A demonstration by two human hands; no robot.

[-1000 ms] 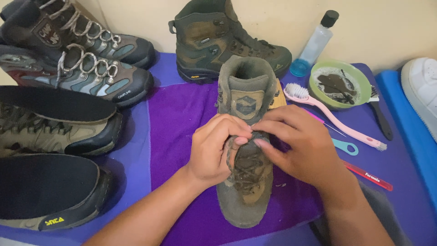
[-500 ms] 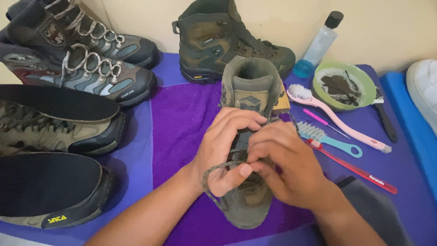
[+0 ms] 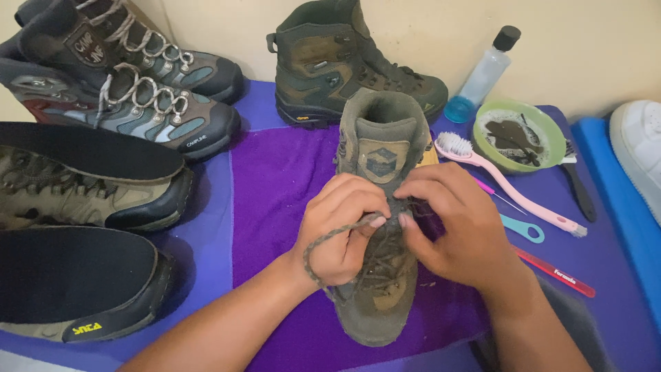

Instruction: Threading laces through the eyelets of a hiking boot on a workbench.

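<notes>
At the upper left of the frame two grey hiking boots with pale laces (image 3: 138, 89) are lying on the blue-and-purple covered bench (image 3: 206, 234), and below them two tan shoes with black insoles laid on top (image 3: 89, 200) are sitting at the left edge.

At the centre the muddy olive-brown leather boot (image 3: 377, 207) is standing on the purple towel (image 3: 275, 193), toe pointing toward the lower edge. The left hand (image 3: 341, 231) is pinching a mottled brown lace (image 3: 323, 244) between thumb and fingers, a loop of it curling round the wrist side. The right hand (image 3: 454, 224) is closing its fingers on the lace crossing just below the tongue.

To do this well, I judge that the lace should be drawn evenly while the right hand is steadying the boot, so the eyelets are not straining.

Compared with half a second ago, both hands are sitting higher on the boot, and the loop is looking tighter.

At the upper right a second olive boot (image 3: 344, 62), a clear bottle with blue liquid (image 3: 482, 69), a green bowl of dirty suds (image 3: 516, 134) and a pink long-handled brush (image 3: 509, 182) are resting.
</notes>
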